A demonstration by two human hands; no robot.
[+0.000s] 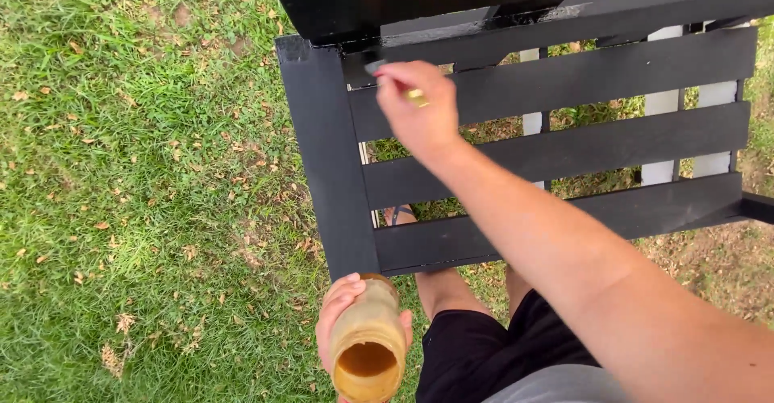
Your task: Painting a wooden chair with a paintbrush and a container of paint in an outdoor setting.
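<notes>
Brush [395,81] is pinched in right hand [419,113] at bench [556,76] back-left corner, open jar [368,353] gripped in left hand [343,314]: jar could be tipped & spilled on grass [137,169].

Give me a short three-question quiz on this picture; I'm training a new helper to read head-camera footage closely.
1. True or false: the right hand holds a small brush against the black slatted chair.
2. What does the left hand hold?
A. a metal paint tin
B. an open jar with amber-brown liquid
C. a folded rag
3. Fill in: the chair stands outdoors on ____ strewn with dry leaves.

Key:
1. True; the brush tip is at the rear corner of the seat, near the backrest.
2. B
3. grass
</notes>
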